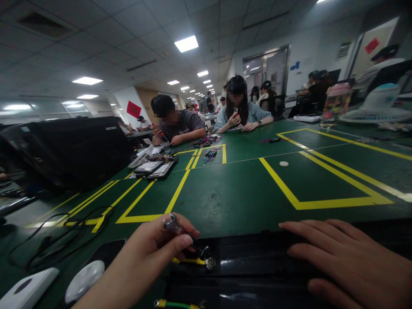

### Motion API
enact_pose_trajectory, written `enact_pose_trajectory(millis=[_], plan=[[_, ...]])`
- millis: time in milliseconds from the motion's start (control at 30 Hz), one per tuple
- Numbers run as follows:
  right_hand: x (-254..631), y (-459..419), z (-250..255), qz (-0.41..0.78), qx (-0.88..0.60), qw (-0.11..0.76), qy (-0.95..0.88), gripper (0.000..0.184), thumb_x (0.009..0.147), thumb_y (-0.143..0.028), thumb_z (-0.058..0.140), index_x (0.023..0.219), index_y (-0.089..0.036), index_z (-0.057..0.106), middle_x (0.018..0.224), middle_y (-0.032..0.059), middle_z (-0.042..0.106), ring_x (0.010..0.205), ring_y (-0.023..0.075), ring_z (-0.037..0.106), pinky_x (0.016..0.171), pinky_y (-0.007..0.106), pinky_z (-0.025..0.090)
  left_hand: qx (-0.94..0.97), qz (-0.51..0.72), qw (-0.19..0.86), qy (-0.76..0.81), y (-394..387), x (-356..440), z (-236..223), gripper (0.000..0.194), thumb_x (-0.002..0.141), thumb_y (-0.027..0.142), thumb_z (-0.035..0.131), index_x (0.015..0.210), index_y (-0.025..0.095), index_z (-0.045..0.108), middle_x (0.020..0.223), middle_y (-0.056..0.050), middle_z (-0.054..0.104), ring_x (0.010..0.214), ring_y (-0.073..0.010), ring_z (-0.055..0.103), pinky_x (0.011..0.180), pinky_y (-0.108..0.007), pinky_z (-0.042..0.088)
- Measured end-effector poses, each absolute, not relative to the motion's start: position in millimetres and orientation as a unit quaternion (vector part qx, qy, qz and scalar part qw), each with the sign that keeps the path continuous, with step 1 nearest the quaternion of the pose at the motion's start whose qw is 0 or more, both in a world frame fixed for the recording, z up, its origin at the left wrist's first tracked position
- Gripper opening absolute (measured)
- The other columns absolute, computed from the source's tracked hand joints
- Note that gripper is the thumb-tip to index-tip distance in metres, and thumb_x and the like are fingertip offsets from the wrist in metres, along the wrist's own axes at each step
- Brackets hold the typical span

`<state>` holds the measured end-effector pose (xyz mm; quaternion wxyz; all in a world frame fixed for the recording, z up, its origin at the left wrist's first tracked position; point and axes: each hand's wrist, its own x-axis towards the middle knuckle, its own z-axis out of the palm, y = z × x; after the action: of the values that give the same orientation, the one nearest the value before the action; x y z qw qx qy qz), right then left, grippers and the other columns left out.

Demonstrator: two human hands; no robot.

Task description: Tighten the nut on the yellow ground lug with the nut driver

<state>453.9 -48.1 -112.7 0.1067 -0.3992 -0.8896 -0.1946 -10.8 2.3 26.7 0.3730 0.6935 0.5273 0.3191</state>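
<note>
My left hand (167,240) is closed around a combination wrench (172,224), its silvery open end sticking up past the fingers. The wrench's lower end sits at a shiny nut or bolt head (210,262) on a long black panel (251,257). From that bolt a yellow-sleeved wire lug (193,260) runs left under my hand. My right hand (347,257) lies over the panel's right part, fingers stretched out and holding nothing. Nearer me, a green wire with yellow ends (177,304) crosses the panel at the bottom edge.
A computer mouse (85,279), a white box (28,289) and a black cable (67,236) lie at left. Yellow tape (337,203) marks the green table (225,201). Wires (210,155) lie farther off. Two people (180,120) work opposite; a fan (380,105) stands far right.
</note>
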Motion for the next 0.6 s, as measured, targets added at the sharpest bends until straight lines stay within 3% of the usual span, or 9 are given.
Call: enact_pose_trajectory(millis=[200,400,600], plan=[[454.8,-49.5,-114.1,-0.185,-0.398,0.116,-0.891,0.045,0.133,-0.049,0.049,0.166,-0.049,0.081,0.207,-0.0071,0.042,0.159,0.0479,0.08,0.105,0.085,0.081,0.624,0.392,0.388,0.554,0.1,-16.1,17.4,0.019,0.104,0.048,0.097,0.102,0.029,0.096,0.094,-0.003,0.101,0.087,-0.0293,0.097,0.08,-0.036,0.078],[455.7,-49.5,-115.6,-0.149,-0.413,0.142,-0.888,0.044,0.132,-0.049,0.054,0.167,-0.05,0.081,0.204,-0.0039,0.049,0.155,0.0507,0.082,0.109,0.087,0.079,0.761,0.322,0.27,0.493,-0.5,-22.0,12.8,0.019,0.11,0.042,0.087,0.106,0.034,0.103,0.101,-0.003,0.102,0.092,-0.0288,0.094,0.084,-0.036,0.073],[457.3,-49.6,-114.6,-0.082,-0.424,0.181,-0.884,0.041,0.131,-0.052,0.065,0.169,-0.054,0.081,0.198,-0.0045,0.058,0.157,0.0529,0.08,0.119,0.09,0.074,0.786,0.283,0.269,0.479,-4.7,-25.1,7.8,0.022,0.113,0.04,0.084,0.112,0.038,0.105,0.104,-0.002,0.103,0.096,-0.0295,0.096,0.088,-0.036,0.073]])
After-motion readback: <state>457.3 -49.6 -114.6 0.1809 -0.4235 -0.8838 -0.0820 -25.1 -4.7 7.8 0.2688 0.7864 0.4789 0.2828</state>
